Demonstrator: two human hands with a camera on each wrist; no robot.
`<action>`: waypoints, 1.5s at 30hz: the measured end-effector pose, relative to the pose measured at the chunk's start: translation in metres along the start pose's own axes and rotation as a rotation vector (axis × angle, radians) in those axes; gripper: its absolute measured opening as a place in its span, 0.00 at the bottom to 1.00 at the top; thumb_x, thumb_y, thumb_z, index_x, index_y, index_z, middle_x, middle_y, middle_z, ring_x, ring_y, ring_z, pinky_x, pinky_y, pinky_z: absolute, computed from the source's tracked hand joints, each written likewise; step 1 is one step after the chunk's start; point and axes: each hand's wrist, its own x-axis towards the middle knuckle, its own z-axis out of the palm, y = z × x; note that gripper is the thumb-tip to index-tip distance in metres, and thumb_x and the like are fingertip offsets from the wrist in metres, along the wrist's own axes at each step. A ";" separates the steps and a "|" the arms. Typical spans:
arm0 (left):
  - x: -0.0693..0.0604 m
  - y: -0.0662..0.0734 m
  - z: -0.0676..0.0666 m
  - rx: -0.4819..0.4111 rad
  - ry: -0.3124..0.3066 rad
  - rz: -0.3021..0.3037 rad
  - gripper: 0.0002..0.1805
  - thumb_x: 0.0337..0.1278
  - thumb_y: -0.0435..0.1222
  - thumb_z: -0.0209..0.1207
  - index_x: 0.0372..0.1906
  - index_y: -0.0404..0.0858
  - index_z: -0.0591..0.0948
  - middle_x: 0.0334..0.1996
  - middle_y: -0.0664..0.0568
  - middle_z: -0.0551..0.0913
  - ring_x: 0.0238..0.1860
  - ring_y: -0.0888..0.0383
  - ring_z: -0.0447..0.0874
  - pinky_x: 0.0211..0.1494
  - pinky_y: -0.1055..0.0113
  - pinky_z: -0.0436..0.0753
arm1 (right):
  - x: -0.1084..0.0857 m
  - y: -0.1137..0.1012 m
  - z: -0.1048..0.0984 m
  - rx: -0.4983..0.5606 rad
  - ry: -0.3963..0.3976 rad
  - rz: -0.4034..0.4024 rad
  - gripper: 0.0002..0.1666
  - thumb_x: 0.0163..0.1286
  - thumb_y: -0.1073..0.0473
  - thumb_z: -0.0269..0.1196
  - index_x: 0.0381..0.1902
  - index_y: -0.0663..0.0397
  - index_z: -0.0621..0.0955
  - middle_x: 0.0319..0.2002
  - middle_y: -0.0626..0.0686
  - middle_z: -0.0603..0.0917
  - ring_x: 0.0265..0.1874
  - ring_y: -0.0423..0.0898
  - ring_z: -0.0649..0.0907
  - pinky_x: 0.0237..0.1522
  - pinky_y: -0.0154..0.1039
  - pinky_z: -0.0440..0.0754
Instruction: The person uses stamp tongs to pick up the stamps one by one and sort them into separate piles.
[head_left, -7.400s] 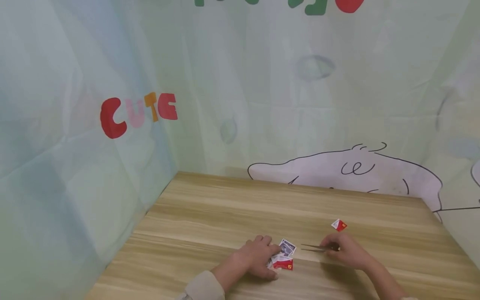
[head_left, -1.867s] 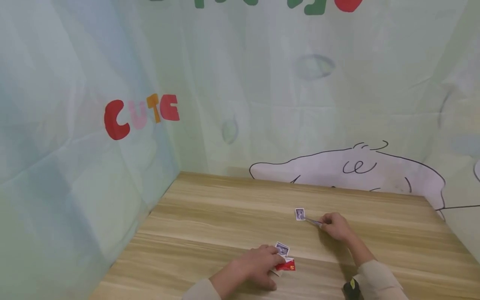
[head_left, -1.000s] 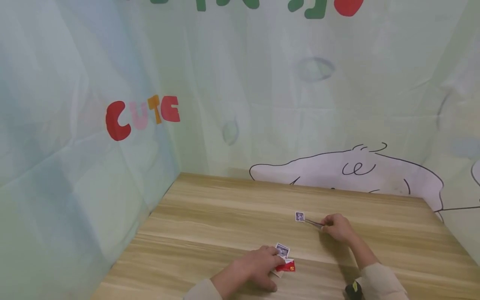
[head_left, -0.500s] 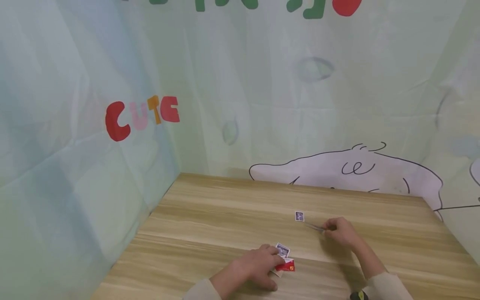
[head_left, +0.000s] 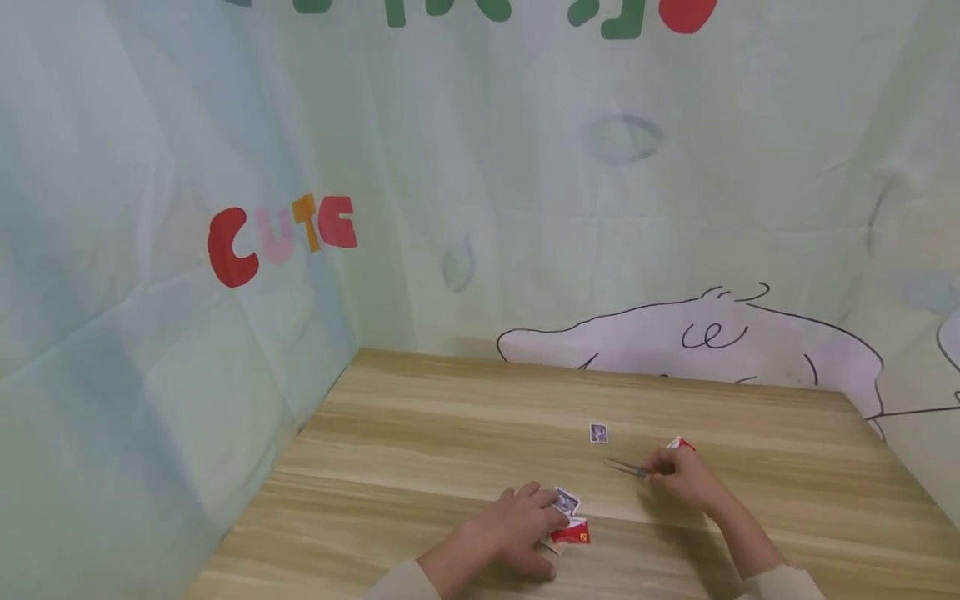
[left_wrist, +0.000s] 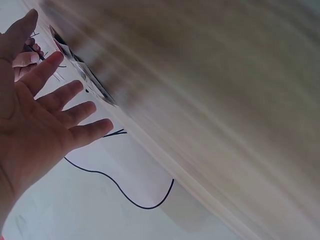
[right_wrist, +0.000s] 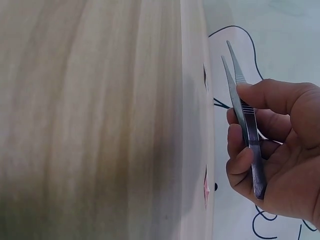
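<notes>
My right hand (head_left: pixel 690 479) holds metal tweezers (head_left: pixel 626 467) between thumb and fingers; in the right wrist view the tweezers' tips stand apart with nothing between them. Beyond those tips, a small purple stamp-like picture (head_left: pixel 598 433) with a white border lies flat on the table. Behind the right hand, a red-and-white stamp-like piece (head_left: pixel 681 443) is partly covered. My left hand (head_left: pixel 517 533) rests at a small pile, its fingers spread and nearly straight in the left wrist view. Another purple picture (head_left: pixel 567 502) and a red-and-white piece (head_left: pixel 576 532) stick out from beneath its fingertips; the rest is hidden.
The wood-grain table (head_left: pixel 420 433) reaches back to a pale printed cloth (head_left: pixel 525 250) with a cartoon outline. A second cloth wall (head_left: pixel 150 375) with coloured letters borders the left side.
The tweezers let go of the purple picture at the table's back, and the right hand drew back toward me. The red-and-white piece behind it came partly into sight. The left hand stayed nearly still.
</notes>
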 end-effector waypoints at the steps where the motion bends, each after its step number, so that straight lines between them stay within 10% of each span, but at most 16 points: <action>1: 0.000 0.000 0.000 -0.007 -0.005 -0.006 0.33 0.39 0.55 0.67 0.57 0.53 0.76 0.61 0.55 0.68 0.62 0.51 0.62 0.57 0.45 0.68 | -0.001 0.000 0.000 0.004 -0.005 -0.001 0.06 0.50 0.71 0.64 0.29 0.61 0.82 0.27 0.48 0.80 0.28 0.44 0.75 0.30 0.37 0.74; 45: -0.001 -0.005 -0.001 -0.097 -0.036 -0.055 0.36 0.40 0.54 0.67 0.60 0.52 0.73 0.63 0.54 0.68 0.63 0.51 0.63 0.58 0.50 0.69 | -0.006 -0.016 0.023 0.150 -0.271 -0.116 0.07 0.52 0.68 0.65 0.32 0.64 0.82 0.27 0.46 0.81 0.26 0.39 0.76 0.29 0.34 0.75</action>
